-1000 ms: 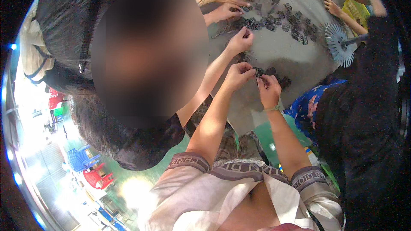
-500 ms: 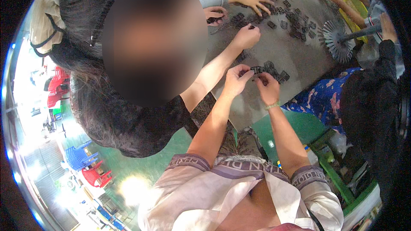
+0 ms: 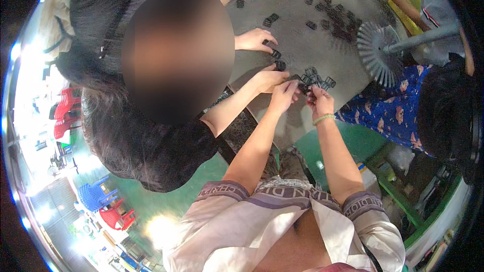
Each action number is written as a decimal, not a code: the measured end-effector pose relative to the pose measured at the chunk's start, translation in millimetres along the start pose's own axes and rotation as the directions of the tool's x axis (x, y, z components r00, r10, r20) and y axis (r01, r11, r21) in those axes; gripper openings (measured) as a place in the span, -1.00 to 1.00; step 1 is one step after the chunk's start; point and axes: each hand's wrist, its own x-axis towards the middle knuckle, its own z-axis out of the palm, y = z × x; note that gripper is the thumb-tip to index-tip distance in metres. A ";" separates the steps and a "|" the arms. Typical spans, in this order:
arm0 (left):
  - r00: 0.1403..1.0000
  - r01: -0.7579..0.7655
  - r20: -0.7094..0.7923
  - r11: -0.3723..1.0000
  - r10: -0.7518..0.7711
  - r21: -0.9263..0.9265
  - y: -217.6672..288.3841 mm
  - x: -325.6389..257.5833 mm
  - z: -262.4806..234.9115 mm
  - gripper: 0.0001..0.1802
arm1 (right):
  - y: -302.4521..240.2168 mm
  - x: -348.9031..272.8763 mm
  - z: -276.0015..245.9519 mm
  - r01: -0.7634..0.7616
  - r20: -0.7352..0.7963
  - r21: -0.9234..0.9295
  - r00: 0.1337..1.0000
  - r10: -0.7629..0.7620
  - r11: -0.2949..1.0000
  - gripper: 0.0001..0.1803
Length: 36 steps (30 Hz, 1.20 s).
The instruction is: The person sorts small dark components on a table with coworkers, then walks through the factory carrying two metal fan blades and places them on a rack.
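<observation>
My right hand (image 3: 320, 102) pinches a small black plastic part (image 3: 305, 88) over the near edge of the grey table (image 3: 292, 121). Close on its left, my left hand (image 3: 285, 96) is bent toward the same part, its fingertips smeared by motion. Just beyond both hands lies a little heap of black frame-like parts (image 3: 313, 76). A co-worker's forearm and hand (image 3: 269, 79) reach in right beside my left hand, partly overlapping it. That person's other hand (image 3: 256, 39) rests on the table by more black parts (image 3: 275, 54).
More black parts (image 3: 343, 25) lie scattered farther back. To the right stands a grey bladed wheel (image 3: 379, 50) on a rod. Another person in blue patterned cloth (image 3: 390, 106) is beside it, near a yellow basket (image 3: 406, 5). A co-worker's dark hair (image 3: 146, 151) fills the left.
The co-worker's hands have come nearer, one now beside my left hand. Hands at the far side have left that spot. My left hand has shifted slightly down and blurs.
</observation>
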 end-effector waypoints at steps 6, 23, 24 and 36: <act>0.950 -0.305 0.074 0.846 0.304 0.437 -16.1 19.3 -1.2 -0.82 | 12.1 36.3 -6.1 0.177 -0.029 -0.586 0.971 -0.239 0.791 -0.83; 0.894 0.060 0.443 0.997 -0.071 0.039 7.0 50.0 -7.1 -0.70 | -7.1 49.9 -34.3 0.286 0.225 -0.364 0.951 -0.214 0.886 -0.78; 0.908 0.082 0.413 0.997 -0.072 -0.005 8.4 42.5 -4.0 -0.71 | -6.8 39.7 -32.9 0.207 0.204 -0.219 0.965 -0.163 0.953 -0.78; 0.857 -0.106 0.507 0.994 0.096 -0.010 55.7 -55.1 -2.5 -0.83 | 3.0 -91.0 -9.3 0.222 0.126 0.037 0.966 -0.225 0.974 -0.80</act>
